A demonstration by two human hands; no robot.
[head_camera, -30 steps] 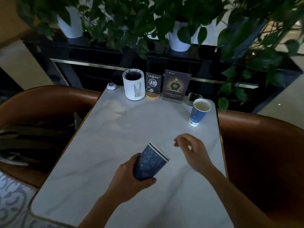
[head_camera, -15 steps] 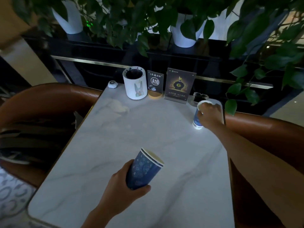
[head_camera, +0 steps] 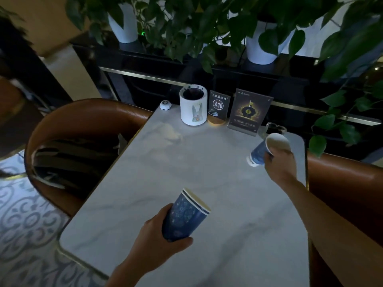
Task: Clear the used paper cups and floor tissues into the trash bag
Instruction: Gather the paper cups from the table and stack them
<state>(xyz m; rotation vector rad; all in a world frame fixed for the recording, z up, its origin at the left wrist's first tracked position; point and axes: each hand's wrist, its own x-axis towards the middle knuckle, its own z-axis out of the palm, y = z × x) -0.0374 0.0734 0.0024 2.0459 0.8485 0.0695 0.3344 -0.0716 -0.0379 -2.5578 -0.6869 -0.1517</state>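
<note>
My left hand (head_camera: 157, 235) grips a dark blue paper cup (head_camera: 184, 214) above the near part of the white marble table (head_camera: 186, 166); two rims show at its mouth, so it looks like nested cups, tilted to the right. My right hand (head_camera: 279, 164) holds a second blue paper cup (head_camera: 260, 152) at the far right of the table, tipped with its white mouth toward me and its base lifted off the surface. No tissues or trash bag are in view.
A white bunny-print holder (head_camera: 193, 109), an A10 table sign (head_camera: 218, 107), a dark menu stand (head_camera: 247, 112), a small white call button (head_camera: 165, 105) and an ashtray (head_camera: 275, 129) line the far edge. Brown leather chairs (head_camera: 83, 121) flank the table. Potted plants (head_camera: 207, 27) hang over the back ledge.
My right hand reached from mid-table to the far-right cup, closed on it and has now lifted and tilted it. My left hand kept its cup almost still.
</note>
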